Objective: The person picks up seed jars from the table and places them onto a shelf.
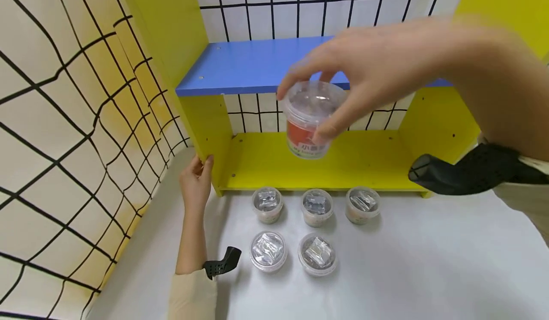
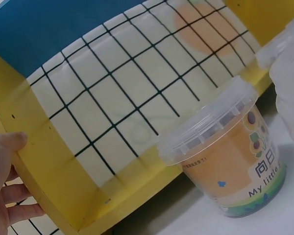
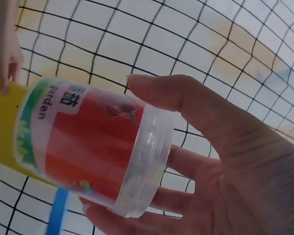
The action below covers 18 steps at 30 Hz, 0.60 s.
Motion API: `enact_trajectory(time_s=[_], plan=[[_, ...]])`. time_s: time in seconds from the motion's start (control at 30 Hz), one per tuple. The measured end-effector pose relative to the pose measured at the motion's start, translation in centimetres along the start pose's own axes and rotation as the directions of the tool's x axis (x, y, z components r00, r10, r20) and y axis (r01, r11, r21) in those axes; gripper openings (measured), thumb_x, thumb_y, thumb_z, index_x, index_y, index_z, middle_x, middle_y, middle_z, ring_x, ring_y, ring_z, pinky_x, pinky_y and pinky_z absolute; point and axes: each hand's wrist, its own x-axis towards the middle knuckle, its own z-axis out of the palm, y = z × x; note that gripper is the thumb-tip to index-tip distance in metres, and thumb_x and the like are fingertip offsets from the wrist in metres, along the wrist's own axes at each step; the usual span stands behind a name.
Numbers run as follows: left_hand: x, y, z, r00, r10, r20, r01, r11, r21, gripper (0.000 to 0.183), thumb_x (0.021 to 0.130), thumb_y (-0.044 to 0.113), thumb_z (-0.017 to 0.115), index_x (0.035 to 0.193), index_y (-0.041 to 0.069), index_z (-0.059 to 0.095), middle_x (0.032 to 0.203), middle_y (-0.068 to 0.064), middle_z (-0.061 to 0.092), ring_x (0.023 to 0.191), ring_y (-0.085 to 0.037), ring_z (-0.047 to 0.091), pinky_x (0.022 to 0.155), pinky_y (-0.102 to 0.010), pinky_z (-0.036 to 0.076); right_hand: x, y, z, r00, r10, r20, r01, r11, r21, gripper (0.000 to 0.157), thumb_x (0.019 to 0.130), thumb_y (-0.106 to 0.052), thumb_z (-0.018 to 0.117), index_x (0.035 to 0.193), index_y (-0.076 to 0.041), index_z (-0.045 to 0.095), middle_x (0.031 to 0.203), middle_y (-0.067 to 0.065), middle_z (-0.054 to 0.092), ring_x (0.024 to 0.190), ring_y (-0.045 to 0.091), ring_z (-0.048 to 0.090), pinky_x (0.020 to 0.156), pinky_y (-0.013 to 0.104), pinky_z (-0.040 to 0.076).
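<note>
My right hand (image 1: 377, 60) holds up a clear plastic tub (image 1: 299, 132) with a red label, gripping it around its lidded top. In the right wrist view the thumb presses one side of the lid (image 3: 144, 161) and the fingers curl round the other. The tub overlaps the front of the blue shelf board (image 1: 253, 67) in the head view. At the left, my left hand (image 1: 195, 179) pinches the front edge of the yellow side panel (image 1: 206, 144), thumb on the inner face and fingers outside.
Several lidded tubs stand in two rows on the white table (image 1: 411, 258) before the shelf unit; one tub (image 2: 230, 166) has an orange label. The yellow bottom board (image 1: 257, 167) lies behind them. Black-lined grid panels (image 1: 77, 134) rise at the left and back.
</note>
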Motion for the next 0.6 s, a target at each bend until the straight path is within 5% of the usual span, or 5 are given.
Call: enact_trajectory(time_s=[0.13,0.37,0.6], plan=[[0.0,0.1,-0.2,1.000,-0.022,-0.019,0.022,1.000,-0.002,0.034,0.092,0.029,0.057,0.121,0.011,0.062,0.106,-0.012,0.067,0.088,-0.025,0.064,0.070,-0.023,0.047,2.4,-0.6,-1.7,0.998,-0.048,-0.026,0.048,0.999,-0.003,0.074,0.063,-0.075,0.062,0.128,-0.050,0.040,0.120,-0.015,0.048,0.107,0.013,0.047,0.079,0.033,0.054],[-0.1,0.1,-0.2,0.999,-0.039,-0.022,0.039,0.999,-0.035,0.033,0.091,0.028,0.058,0.120,0.012,0.063,0.109,-0.012,0.067,0.090,-0.025,0.064,0.075,-0.028,0.051,7.7,0.4,-2.2,0.963,-0.146,-0.225,0.152,0.988,0.012,0.073,0.063,-0.075,0.062,0.128,-0.051,0.040,0.126,-0.008,0.049,0.107,0.017,0.050,0.078,0.037,0.055],[-0.5,0.0,-0.3,1.000,-0.023,-0.014,0.022,0.999,-0.047,0.033,0.092,0.028,0.057,0.120,0.013,0.063,0.111,-0.010,0.066,0.092,-0.026,0.064,0.080,-0.035,0.053,11.0,1.1,-3.6,0.980,-0.166,-0.107,0.169,0.985,0.021,0.079,0.067,-0.069,0.064,0.134,-0.037,0.040,0.125,0.001,0.045,0.099,0.019,0.052,0.066,0.027,0.057]])
